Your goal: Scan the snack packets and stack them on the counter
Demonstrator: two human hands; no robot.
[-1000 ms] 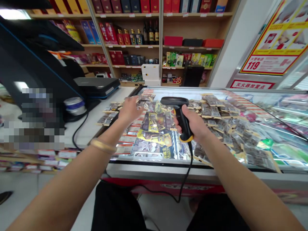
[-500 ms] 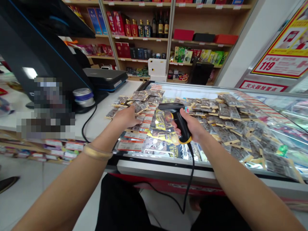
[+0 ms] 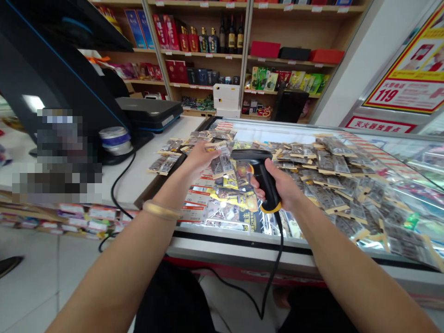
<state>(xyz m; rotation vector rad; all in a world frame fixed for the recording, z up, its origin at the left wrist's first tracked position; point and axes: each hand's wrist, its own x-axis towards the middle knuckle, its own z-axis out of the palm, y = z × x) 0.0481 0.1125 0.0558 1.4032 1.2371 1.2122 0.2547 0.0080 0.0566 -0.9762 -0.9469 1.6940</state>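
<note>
My right hand [image 3: 277, 185] is wrapped round the grip of a black and yellow barcode scanner [image 3: 261, 173], its head pointing left and its cord hanging down. Between the thumb and fingers of my left hand [image 3: 201, 159] is a small clear snack packet [image 3: 222, 164] with a tan edge, raised over the glass counter just left of the scanner head. Several similar packets [image 3: 164, 162] lie to the left of that hand. A large heap of such packets [image 3: 326, 180] spreads over the glass to the right of the scanner.
Price labels and yellow packs show under the glass counter [image 3: 243, 236]. At left stand a dark checkout terminal [image 3: 69, 69], a flat scale [image 3: 149, 111] and stacked rolls [image 3: 116, 140]. The scanner cord [image 3: 275, 259] loops below the counter edge. Stocked shelves [image 3: 204, 51] rise behind.
My left hand has moved right and up from the left-hand packets, lifting one packet to the scanner head. The scanner has shifted only slightly. The view has turned a little.
</note>
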